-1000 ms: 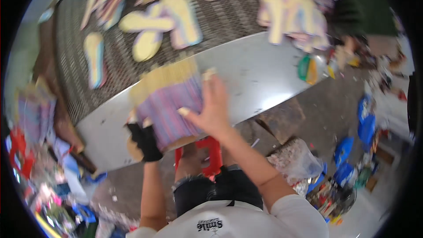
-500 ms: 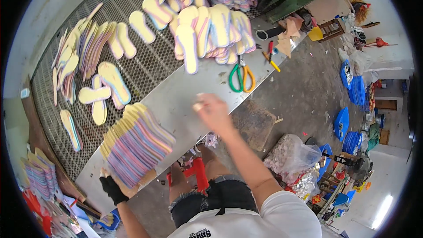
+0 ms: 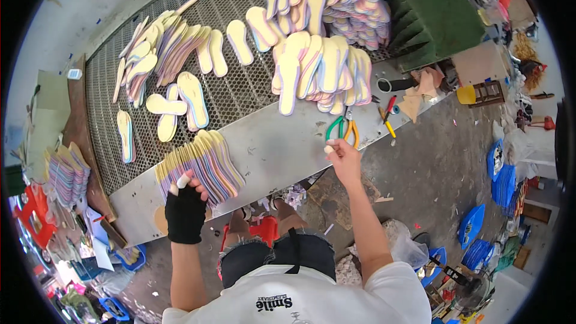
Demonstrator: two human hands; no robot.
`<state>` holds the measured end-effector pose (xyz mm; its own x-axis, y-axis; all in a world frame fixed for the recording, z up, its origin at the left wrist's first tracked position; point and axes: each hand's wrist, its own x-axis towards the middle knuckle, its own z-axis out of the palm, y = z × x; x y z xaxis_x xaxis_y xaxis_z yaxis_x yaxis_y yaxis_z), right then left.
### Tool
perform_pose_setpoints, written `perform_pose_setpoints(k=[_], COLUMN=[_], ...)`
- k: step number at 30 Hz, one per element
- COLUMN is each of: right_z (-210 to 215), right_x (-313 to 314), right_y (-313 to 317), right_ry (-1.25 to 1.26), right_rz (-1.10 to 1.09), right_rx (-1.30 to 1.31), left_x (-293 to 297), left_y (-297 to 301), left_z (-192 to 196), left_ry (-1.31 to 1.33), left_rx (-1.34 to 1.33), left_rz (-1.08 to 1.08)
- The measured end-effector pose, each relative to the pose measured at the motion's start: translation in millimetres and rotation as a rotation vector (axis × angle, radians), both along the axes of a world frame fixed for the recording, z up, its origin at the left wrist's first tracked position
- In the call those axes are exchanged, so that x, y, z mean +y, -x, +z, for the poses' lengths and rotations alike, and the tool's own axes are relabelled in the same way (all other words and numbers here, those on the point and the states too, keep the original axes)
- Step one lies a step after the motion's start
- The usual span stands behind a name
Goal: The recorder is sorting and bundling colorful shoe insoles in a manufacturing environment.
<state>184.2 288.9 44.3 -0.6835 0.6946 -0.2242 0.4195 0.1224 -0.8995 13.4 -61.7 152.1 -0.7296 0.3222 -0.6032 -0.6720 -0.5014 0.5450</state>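
Small white label [image 3: 74,74] on brown board [image 3: 71,126], far left.

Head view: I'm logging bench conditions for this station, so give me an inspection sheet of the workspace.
Surface: metal bench with a perforated mesh bed behind it.
Job's things: fanned stack of striped foam insoles on the bench edge.
Clutter: loose insoles and heaps on the mesh; green-handled pliers, small tools.
Grippers: left hand, in a black glove, grips the stack; right hand reaches beside the pliers, not touching them.
Cables: nothing seen.
Surroundings: concrete floor with scraps, blue soles, red stool.
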Motion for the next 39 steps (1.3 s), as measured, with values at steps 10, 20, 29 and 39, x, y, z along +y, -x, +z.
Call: perform_pose_setpoints(k=[10,20,29,39], right_z=[-69.6,-78.4,-60.6,40.8], right_x=[334.5,335.4,-29.1,-224.9], right_y=[-112.8,-95.0,23.1,118.3], right_ry=[-0.103,-0.036,0.341,0.193], right_rz=[-0.949,-0.631,-0.163,1.153], right_rx=[0.079,0.343,0.207,0.088], left_x=[-10.3,13.1,-126.3,-286.1], left_y=[-40.7,-112.2,-120.1,-163.3], left_z=[-74.6,-118.8,-84.4,-110.0], left_ry=[0.315,0.416,1.196,0.021], left_rx=[-0.169,-0.071,0.11,-0.179], left_rz=[-0.172,-0.822,-0.774,0.515])
